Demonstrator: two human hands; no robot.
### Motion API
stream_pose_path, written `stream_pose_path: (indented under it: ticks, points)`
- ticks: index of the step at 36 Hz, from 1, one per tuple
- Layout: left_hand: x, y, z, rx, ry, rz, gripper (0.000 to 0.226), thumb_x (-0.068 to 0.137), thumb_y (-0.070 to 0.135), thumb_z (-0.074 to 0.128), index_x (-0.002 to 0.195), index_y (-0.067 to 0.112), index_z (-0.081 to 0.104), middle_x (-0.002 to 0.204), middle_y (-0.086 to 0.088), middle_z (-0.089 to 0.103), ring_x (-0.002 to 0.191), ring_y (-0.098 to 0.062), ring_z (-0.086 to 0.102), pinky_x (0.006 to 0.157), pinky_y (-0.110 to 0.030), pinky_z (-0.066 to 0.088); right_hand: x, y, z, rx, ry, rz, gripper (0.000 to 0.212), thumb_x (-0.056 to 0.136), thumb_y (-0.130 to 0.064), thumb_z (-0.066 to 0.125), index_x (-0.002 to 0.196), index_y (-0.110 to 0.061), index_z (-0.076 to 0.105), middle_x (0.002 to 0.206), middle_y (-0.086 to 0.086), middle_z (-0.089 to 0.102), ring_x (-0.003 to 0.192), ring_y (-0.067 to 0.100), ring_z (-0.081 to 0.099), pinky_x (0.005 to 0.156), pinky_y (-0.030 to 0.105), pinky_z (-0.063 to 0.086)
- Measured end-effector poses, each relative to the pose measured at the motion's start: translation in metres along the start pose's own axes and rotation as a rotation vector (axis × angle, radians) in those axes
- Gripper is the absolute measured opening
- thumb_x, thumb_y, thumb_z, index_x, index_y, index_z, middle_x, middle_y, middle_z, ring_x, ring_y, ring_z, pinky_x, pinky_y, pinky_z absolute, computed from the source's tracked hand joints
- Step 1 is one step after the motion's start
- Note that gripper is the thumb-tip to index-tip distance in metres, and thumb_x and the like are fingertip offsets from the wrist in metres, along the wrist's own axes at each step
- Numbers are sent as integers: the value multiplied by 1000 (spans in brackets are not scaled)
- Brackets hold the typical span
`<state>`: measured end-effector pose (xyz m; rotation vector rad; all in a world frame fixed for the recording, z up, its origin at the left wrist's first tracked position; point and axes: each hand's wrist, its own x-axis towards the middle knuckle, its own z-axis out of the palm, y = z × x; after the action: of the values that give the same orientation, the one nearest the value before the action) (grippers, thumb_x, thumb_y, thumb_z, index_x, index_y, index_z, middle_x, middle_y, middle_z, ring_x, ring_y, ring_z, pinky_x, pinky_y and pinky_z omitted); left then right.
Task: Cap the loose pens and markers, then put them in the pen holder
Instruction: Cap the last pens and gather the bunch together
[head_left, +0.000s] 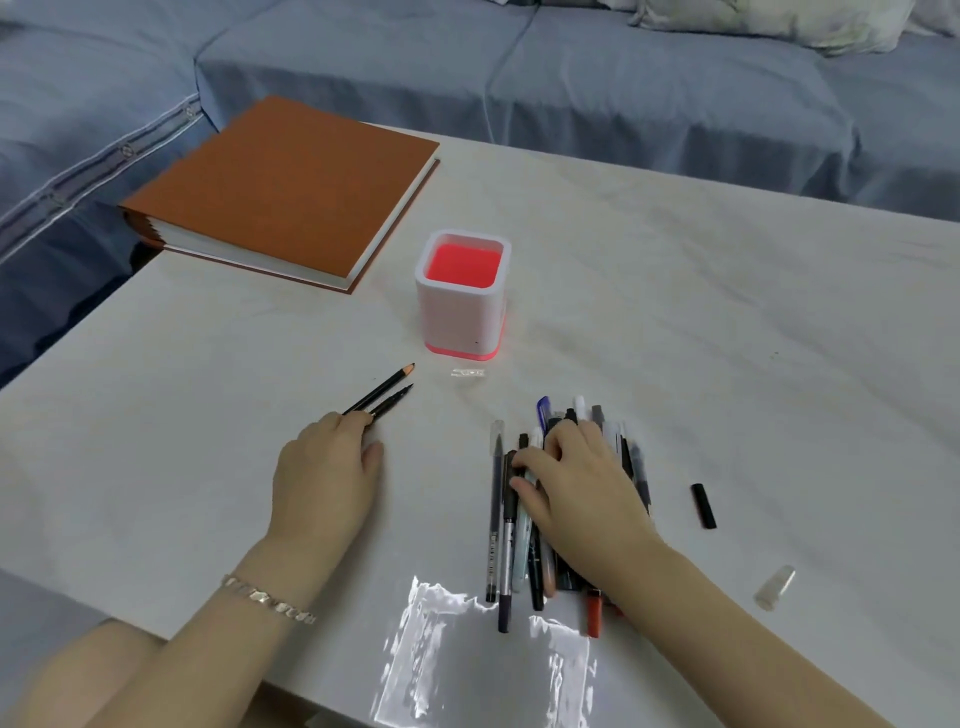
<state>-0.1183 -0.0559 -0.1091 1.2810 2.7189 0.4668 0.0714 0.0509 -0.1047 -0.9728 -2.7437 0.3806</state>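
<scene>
Plastic bag (467, 670) nearest; your right hand (582, 483), grip unclear, rests on pens (501, 519) lying near-far; pen holder (457, 312) beyond, leftward; left hand (324, 473) pinches pencil (387, 387).

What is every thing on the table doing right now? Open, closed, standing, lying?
pen holder: upright, looks empty.
book: closed, flat.
pens: piled lying, under right hand.
pencil: lying, left hand on its end.
black cap: loose, lying.
clear cap: loose, lying.
plastic bag: flat.
</scene>
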Motion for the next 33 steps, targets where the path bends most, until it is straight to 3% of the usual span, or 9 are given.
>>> stream_pose_path:
  ticks: [3,6,10,15,19,22,27,30,33]
  points:
    - [1,1,3,-3,8,-29,27,85,14,56,110,4,58,90,-15,59,86,-37,56,71,-41,45,-9,3,-6,46,41,-7,13,73,-26,60,79,-17,68,72,1,53,68,22,55,63,27,49]
    - [4,3,5,-5,21,-49,31,87,17,53,116,6,51,93,-13,59,88,-36,54,69,-40,43,-19,13,-16,122,47,-3,22,81,-29,48,82,-18,68,76,1,55,75,20,51,70,23,44]
    - [8,4,7,0,31,-73,27,89,19,49,111,4,53,93,-14,57,87,-36,53,68,-41,45,-35,37,-28,172,66,73,11,83,-20,60,88,-18,69,81,0,56,85,10,41,77,18,35]
    - [12,9,7,38,55,-84,24,89,18,49,105,2,56,94,-16,57,89,-37,53,68,-40,42,-48,73,-42,146,15,252,14,86,-13,59,96,-14,68,89,-5,49,95,16,44,78,13,25]
    - [14,14,9,68,61,-82,22,88,16,53,99,-1,59,96,-20,55,94,-38,49,68,-41,40,-54,95,-43,168,-7,435,20,88,-17,56,106,-15,63,98,-4,45,105,21,49,84,24,34]
    - [15,17,12,46,24,-112,23,88,18,54,97,-1,62,99,-21,51,99,-38,43,74,-43,41,-56,100,-41,193,-50,541,27,88,-24,56,113,-18,57,100,-4,43,100,20,52,87,30,40]
    - [5,27,13,36,45,-8,20,88,16,55,91,-2,64,96,-22,54,92,-39,45,74,-45,40,-57,103,-35,203,-61,551,28,85,-26,59,112,-19,56,93,-3,46,87,14,47,82,29,41]
    - [-5,41,5,-82,48,81,17,90,16,48,87,4,59,86,-16,58,85,-38,51,73,-44,42,-56,103,-34,199,-77,539,26,86,-23,58,111,-18,58,88,-2,52,83,14,48,76,26,38]
    - [-21,61,-7,-295,-36,101,12,94,24,42,89,15,48,78,-5,60,73,-25,54,65,-38,43,-57,99,-36,227,-61,503,23,88,-20,56,109,-13,63,92,3,59,85,16,50,77,25,38]
